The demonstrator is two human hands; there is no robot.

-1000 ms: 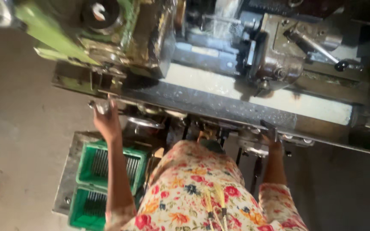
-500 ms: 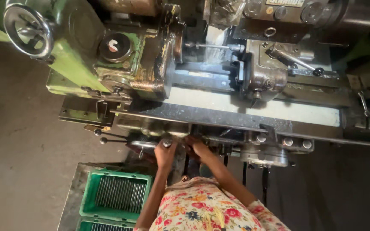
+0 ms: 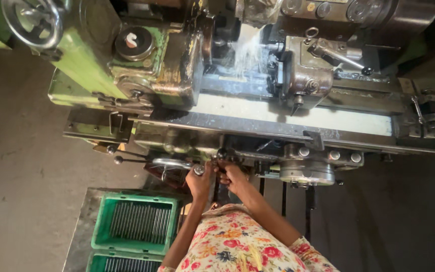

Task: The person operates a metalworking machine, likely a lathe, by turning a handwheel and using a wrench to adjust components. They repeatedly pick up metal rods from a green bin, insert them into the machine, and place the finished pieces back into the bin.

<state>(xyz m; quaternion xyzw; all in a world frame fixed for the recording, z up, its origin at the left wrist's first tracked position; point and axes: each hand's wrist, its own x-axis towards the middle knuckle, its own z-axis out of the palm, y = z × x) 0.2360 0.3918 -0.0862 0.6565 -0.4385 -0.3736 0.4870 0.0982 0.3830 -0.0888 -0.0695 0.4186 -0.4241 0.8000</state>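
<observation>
Far left – round handwheel [image 3: 32,21] on the green machine body [image 3: 81,65], well above the hands. Below, green crate [image 3: 136,222] of thin metal rods sits on the floor just left of the person's arm. Left hand [image 3: 200,180] is curled around the knob end of a shiny lever handle [image 3: 173,163] at the machine's front apron – fingers closed on it. Right hand [image 3: 233,176] just beside it, fingers bent onto small black knobs [image 3: 222,153]; grip partly hidden, can't tell how tight. Right of the hands: round dial [image 3: 306,173], then grey carriage [image 3: 310,75] up top with swarf beside it.
</observation>
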